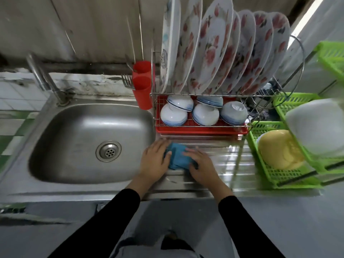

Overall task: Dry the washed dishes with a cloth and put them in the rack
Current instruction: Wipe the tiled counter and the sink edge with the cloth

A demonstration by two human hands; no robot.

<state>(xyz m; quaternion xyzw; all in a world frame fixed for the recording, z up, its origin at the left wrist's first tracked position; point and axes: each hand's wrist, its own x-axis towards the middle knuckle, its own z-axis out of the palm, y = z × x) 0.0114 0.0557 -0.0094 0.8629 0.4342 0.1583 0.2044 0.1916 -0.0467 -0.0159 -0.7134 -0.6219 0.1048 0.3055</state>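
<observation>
A folded blue cloth (177,155) lies on the steel drainboard (232,164) just right of the sink. My left hand (154,159) rests on the cloth's left edge with the fingers fairly flat. My right hand (201,162) lies over its right side, fingers spread on top. Behind them stands the metal dish rack (201,94). Its upper tier holds several flowered plates (214,49) on edge. Its lower tier holds several white and blue bowls (204,114) upside down over a red tray (201,130).
The steel sink (89,142) with its drain is at the left, and a tap (42,77) stands behind it. A red cutlery cup (142,84) hangs on the rack's left end. Green plastic baskets (290,174) at the right hold a yellow bowl (281,149) and a white container (316,125).
</observation>
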